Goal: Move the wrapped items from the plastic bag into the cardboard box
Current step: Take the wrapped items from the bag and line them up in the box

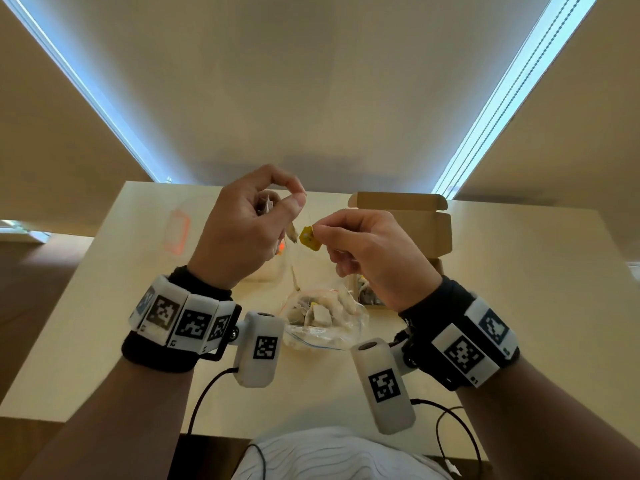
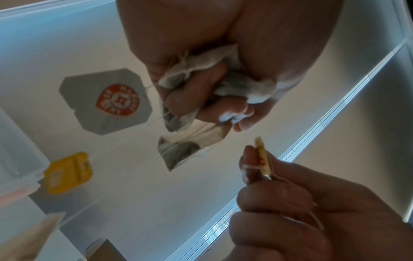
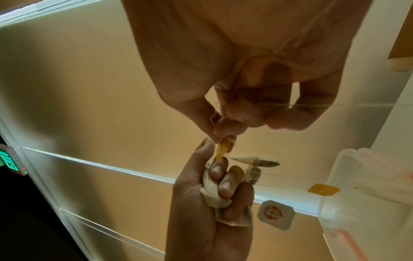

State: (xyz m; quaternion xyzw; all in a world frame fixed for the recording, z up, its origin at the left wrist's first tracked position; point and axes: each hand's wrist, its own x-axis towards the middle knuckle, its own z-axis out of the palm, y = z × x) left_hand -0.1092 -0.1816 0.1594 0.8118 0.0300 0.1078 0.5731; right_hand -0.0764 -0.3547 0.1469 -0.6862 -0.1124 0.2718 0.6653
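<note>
Her left hand was clenched round a bunch of tea bags, raised above the plastic bag on the table. The right hand pinched a yellow tag; the cardboard box stood open behind.

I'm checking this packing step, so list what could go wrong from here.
1. The left hand grips several tea bags whose strings look tangled; more bags and tags dangle loose. Pulling could snap a string or tear a bag.
2. The right hand pinches only a yellow tag, which could slip or tear off.
3. The dangling bags hang over the table, not the box, so any that drop would probably miss it.
</note>
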